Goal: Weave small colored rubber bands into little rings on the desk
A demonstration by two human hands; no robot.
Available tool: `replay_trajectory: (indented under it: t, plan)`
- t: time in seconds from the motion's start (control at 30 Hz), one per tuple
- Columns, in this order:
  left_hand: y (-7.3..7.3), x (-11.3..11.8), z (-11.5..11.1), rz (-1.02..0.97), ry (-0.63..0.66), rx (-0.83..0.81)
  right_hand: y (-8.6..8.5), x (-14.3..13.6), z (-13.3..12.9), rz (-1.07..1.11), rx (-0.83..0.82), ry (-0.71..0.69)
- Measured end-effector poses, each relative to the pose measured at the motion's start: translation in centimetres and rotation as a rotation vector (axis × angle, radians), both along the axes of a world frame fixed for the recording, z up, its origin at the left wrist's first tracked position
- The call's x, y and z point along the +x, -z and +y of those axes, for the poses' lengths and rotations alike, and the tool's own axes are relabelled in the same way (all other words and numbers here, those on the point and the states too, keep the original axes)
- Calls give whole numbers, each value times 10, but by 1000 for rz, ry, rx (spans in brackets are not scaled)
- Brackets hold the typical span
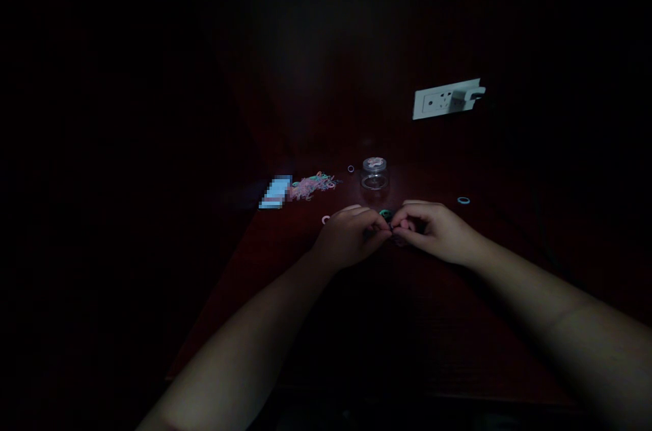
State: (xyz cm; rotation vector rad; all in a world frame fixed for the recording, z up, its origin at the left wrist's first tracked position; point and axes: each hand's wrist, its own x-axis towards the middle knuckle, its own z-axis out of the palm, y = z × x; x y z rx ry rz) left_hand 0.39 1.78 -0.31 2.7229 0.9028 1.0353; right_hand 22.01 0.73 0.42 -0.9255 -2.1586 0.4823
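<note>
My left hand [351, 234] and my right hand [432, 231] meet over the dark red table, fingertips pinched together. Whatever sits between the fingertips is small and dark, and I cannot make it out. Just behind the pinch lies a green ring-shaped band [386, 213], partly covered by the fingers. A pale pink ring [326, 220] rests beside my left hand. Beyond the hands stands a clear jar [375, 181] with a patterned top. To its left is a loose heap of colourful elastic bands [313, 186].
A lit phone [276, 192] lies at the table's left edge, against the heap. One small pale ring [350, 169] is left of the jar, and a blue ring [463, 200] lies to the right. On the wall is a white socket panel [432, 105] with a plug. The surroundings are very dark.
</note>
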Motion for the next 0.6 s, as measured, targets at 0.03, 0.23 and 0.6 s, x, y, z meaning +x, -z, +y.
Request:
replay_trajectory:
  t: [0.03, 0.23, 0.6]
  plan:
    - [0, 0, 0, 4, -1, -1, 0, 0, 0, -1, 3, -2]
    - [0, 0, 1, 18, 4, 9, 3, 1, 3, -16, 5, -15]
    - [-3, 1, -4, -12, -28, -4, -2, 1, -2, -16, 7, -19]
